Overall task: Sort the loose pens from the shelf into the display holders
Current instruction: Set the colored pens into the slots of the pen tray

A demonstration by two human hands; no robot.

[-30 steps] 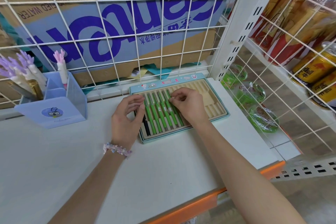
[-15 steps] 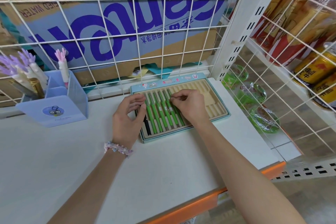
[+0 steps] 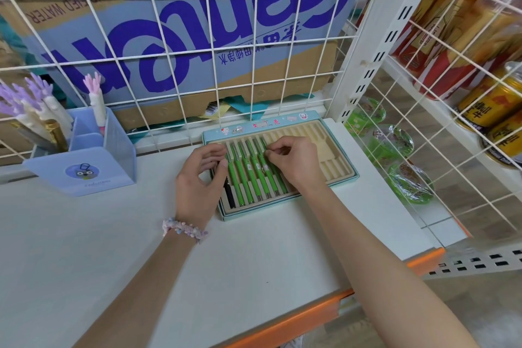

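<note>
green pens (image 3: pixel 248 175) in slotted tray (image 3: pixel 336 161), between both hands

Little is changed: the right hand (image 3: pixel 293 162) is shifted slightly along the green pens (image 3: pixel 254 172) in the tray (image 3: pixel 336 161), and the left hand (image 3: pixel 200 178) fingers are curled a little more.

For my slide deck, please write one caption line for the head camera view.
Both hands, left hand and right hand, work over green pens in a slotted display tray.
</note>
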